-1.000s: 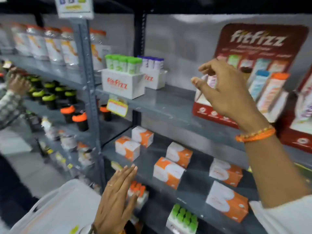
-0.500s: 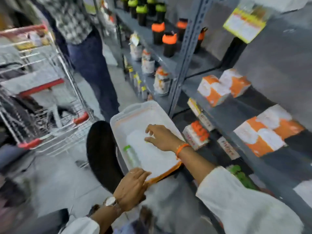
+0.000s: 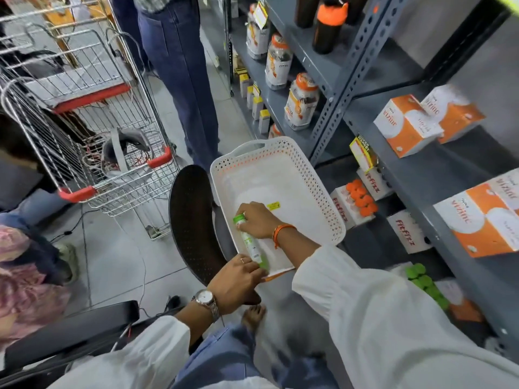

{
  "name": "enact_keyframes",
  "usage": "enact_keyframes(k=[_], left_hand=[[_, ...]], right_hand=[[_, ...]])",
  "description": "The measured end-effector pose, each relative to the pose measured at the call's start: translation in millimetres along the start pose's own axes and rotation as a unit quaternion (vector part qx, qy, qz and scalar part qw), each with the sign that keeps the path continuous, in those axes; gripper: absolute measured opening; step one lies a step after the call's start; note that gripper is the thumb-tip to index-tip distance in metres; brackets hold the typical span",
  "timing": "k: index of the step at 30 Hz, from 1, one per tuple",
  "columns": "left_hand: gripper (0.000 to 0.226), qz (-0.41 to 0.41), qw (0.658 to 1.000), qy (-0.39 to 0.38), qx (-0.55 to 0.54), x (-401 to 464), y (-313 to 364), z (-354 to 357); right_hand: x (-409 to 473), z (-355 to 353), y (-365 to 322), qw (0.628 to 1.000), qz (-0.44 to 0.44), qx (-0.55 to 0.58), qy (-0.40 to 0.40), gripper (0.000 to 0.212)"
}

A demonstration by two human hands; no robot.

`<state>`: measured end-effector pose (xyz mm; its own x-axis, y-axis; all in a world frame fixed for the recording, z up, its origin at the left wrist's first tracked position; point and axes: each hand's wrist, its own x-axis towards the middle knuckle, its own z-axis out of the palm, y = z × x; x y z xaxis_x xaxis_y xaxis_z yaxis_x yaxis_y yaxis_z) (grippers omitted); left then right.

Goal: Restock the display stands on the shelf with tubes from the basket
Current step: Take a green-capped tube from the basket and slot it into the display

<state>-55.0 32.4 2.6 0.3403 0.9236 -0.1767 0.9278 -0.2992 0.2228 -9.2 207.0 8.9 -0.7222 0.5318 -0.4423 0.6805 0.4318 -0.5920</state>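
Basket (image 3: pixel 323 203): white, perforated, set beside the grey shelf (image 3: pixel 421 175).
Tube (image 3: pixel 251 242): green-capped, lying in the basket.
Right hand (image 3: pixel 257 220): closed over the tube's cap end.
Left hand (image 3: pixel 236 284): rested on the basket's near rim.
Trolley (image 3: pixel 84 113): wire, seen at left.

The basket (image 3: pixel 323 197) sits just left of the shelf (image 3: pixel 415 175); a tube (image 3: pixel 251 245) lies in its near end, a trolley (image 3: pixel 84 108) stands farther left.
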Motion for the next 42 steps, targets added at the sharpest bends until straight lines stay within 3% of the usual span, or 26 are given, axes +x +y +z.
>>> enact_keyframes(k=[5, 8, 12, 14, 19, 23, 28, 32, 37, 42], left_hand=[[0.025, -0.040, 0.997, -0.059, -0.028, 9.3, 3.4, -23.8], [0.032, -0.072, 0.987, -0.117, -0.078, 20.6, 2.0, -46.7], [0.039, -0.039, 0.981, -0.166, -0.094, 53.9, 3.2, -84.8], [0.044, -0.007, 0.986, -0.131, -0.103, 77.3, 10.5, -112.9], [0.032, 0.058, 0.984, 0.097, -0.138, 133.5, 48.6, -200.8], [0.035, 0.158, 0.943, 0.239, -0.167, 178.3, 92.1, -267.0], [0.030, 0.257, 0.867, 0.388, -0.177, 239.6, 157.7, -335.0], [0.038, 0.330, 0.833, 0.413, -0.165, 277.2, 209.4, -367.8], [0.045, 0.373, 0.841, 0.376, -0.113, 307.8, 248.1, -368.0], [0.046, 0.374, 0.831, 0.403, -0.086, 321.1, 249.2, -355.1]], right_hand=[[-26.6, -38.8, 7.1, 0.993, 0.006, 0.075, 0.086, 0.027], [-53.7, -86.5, 4.3, 0.984, -0.017, 0.080, 0.156, 0.025], [-103.6, -170.4, -10.6, 0.959, -0.029, 0.069, 0.274, 0.023], [-138.9, -214.1, -21.4, 0.938, -0.037, 0.063, 0.339, 0.022], [-242.7, -310.2, -49.0, 0.868, -0.059, 0.030, 0.492, 0.024], [-332.3, -370.9, -63.6, 0.816, -0.045, -0.007, 0.576, 0.029], [-438.9, -424.2, -74.7, 0.739, 0.023, -0.108, 0.664, 0.036], [-501.1, -453.8, -69.6, 0.697, 0.122, -0.181, 0.683, 0.038], [-539.2, -467.8, -47.5, 0.643, 0.221, -0.235, 0.695, 0.034], [-540.1, -458.8, -14.6, 0.609, 0.252, -0.248, 0.710, 0.036]])
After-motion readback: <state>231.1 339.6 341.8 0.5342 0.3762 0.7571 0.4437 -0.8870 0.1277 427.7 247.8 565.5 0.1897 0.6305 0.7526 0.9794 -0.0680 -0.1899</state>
